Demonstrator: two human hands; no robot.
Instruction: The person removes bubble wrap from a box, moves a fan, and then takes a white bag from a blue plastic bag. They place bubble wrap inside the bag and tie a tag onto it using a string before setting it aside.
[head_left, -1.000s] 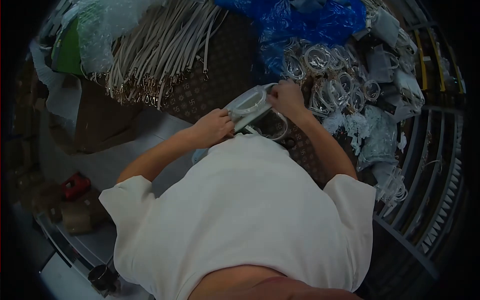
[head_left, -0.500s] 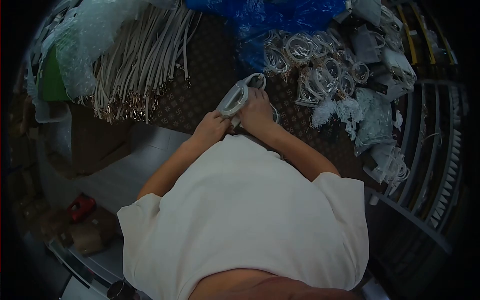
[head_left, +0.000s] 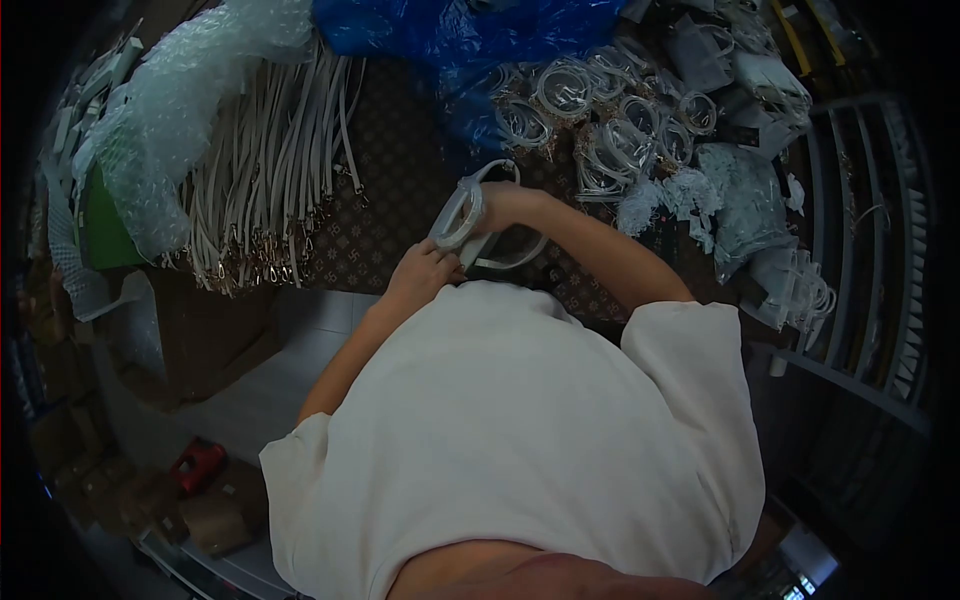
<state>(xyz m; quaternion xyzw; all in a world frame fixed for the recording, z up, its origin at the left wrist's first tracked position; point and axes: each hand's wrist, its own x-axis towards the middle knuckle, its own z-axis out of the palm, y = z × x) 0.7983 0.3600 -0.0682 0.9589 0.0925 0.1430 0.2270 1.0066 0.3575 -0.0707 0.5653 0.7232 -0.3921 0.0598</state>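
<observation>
A pale coiled strap (head_left: 453,240) is held between my two hands, close to the table's near edge. One loop of it arches up past my right hand, and another curves below toward my shirt. My left hand (head_left: 425,268) has its fingers closed on the lower left end of the coil. From the other side my right hand (head_left: 500,207) grips the coil, its fingertips partly hidden behind the strap. Left of my hands lies a thick row of straight pale straps (head_left: 270,170) with metal clasps at their near ends.
Coiled straps in clear bags (head_left: 620,145) pile up at the right. Blue plastic sheeting (head_left: 480,40) covers the back, and bubble wrap (head_left: 190,110) lies far left. White tangled bits (head_left: 690,200) sit near the right edge. A rack (head_left: 870,250) stands beyond.
The view has shifted, so the table's things sit differently in it. My right hand has turned behind the coil, and a loop has opened out below it. My left hand keeps its grip.
</observation>
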